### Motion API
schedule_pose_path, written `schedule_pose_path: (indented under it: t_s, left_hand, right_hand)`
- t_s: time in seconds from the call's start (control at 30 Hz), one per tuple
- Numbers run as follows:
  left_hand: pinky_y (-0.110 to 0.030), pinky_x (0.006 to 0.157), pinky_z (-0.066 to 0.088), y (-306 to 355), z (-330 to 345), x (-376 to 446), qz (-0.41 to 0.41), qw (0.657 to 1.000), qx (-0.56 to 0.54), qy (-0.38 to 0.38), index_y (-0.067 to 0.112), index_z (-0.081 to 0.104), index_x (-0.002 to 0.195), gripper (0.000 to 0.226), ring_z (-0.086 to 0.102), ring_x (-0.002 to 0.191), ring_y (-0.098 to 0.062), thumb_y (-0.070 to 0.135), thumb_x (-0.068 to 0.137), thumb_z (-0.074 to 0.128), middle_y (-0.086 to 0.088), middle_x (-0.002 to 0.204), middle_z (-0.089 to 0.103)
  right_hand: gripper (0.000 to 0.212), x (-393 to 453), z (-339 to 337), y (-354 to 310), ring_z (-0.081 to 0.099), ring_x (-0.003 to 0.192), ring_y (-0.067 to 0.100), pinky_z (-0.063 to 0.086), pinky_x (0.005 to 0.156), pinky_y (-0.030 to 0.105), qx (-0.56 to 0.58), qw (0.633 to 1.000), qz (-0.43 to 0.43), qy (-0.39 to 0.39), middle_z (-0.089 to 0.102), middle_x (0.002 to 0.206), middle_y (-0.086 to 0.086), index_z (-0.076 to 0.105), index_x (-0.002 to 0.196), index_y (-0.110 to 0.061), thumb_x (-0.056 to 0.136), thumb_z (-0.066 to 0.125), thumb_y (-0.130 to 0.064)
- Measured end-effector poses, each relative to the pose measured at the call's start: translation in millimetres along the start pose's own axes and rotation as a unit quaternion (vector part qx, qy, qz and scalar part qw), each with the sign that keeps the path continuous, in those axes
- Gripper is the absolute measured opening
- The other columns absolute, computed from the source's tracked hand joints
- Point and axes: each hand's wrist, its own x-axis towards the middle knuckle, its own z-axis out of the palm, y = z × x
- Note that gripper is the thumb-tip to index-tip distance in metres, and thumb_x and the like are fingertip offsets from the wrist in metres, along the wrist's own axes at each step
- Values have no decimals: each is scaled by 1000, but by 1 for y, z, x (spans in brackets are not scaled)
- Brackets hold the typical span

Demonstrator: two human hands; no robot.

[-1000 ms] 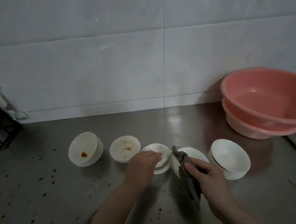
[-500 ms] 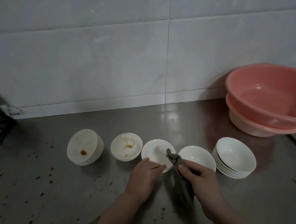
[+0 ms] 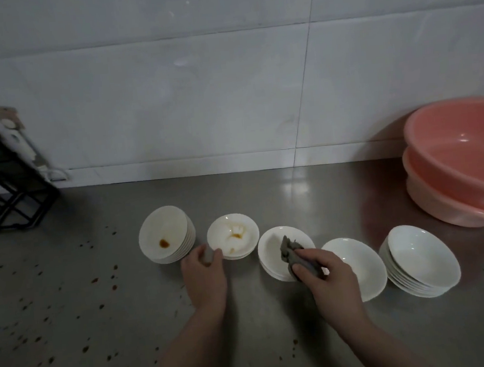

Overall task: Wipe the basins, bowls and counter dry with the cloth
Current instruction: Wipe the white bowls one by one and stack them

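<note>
Cloth (image 3: 297,259) in right hand (image 3: 328,278) grip — fingers curled, over middle bowl (image 3: 272,253)

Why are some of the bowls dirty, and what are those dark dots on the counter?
Two bowls stand out. The top bowl of the left stack has a brown blob of sauce, and the bowl beside it has brown smears. Dark specks are scattered over the left of the steel counter, like splashes. What they are is unclear.
</note>
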Motion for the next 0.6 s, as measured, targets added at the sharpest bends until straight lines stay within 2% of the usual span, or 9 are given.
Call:
schedule_pose_path:
  t_s: [0.1,0.17,0.3,0.47,0.53,0.6]
  left_hand:
    - [-28,82,41,2,3,12,-50,998,-34,-28,11,65,105,35,60,91,-18,31,78,76,2,92,64]
    - [-26,77,39,6,6,16,-47,999,-11,-18,12,66,98,31,59,84,-17,30,76,77,2,86,64]
    - [-26,74,37,15,10,18,-29,999,29,10,12,67,95,15,62,89,-22,18,81,69,-1,88,67]
    - [-28,71,37,28,12,19,-26,999,-25,9,15,60,93,13,60,86,-24,10,81,60,-3,90,66]
    - [-31,73,45,26,10,16,-32,998,-56,2,19,57,87,14,64,87,-26,8,80,62,-1,88,68]
    - [-42,78,55,26,3,6,-43,991,-125,-2,24,59,84,18,66,88,-25,7,79,64,-1,90,69]
  right_hand:
    - [30,-4,10,1,57,95,-9,39,79,8,-2,1000,-9,-8,68,94,-19,70,87,-39,77,77,-11]
    - [33,-7,15,3,58,95,-8,40,78,4,2,1000,-10,-9,68,95,-19,69,85,-40,76,77,-10]
    - [32,-8,15,5,58,95,-7,41,80,8,1,1000,-8,-13,68,95,-19,70,86,-40,77,77,-11]
    - [30,-8,7,1,58,94,-8,40,77,4,11,1000,-20,2,69,93,-18,71,85,-37,77,77,-9]
    - [28,-10,3,0,59,94,-7,43,79,11,22,1000,-20,2,69,92,-18,71,85,-37,77,77,-10]
    - [25,-12,-5,-1,59,94,-5,46,82,21,40,999,-15,3,69,92,-19,73,86,-35,78,77,-11]
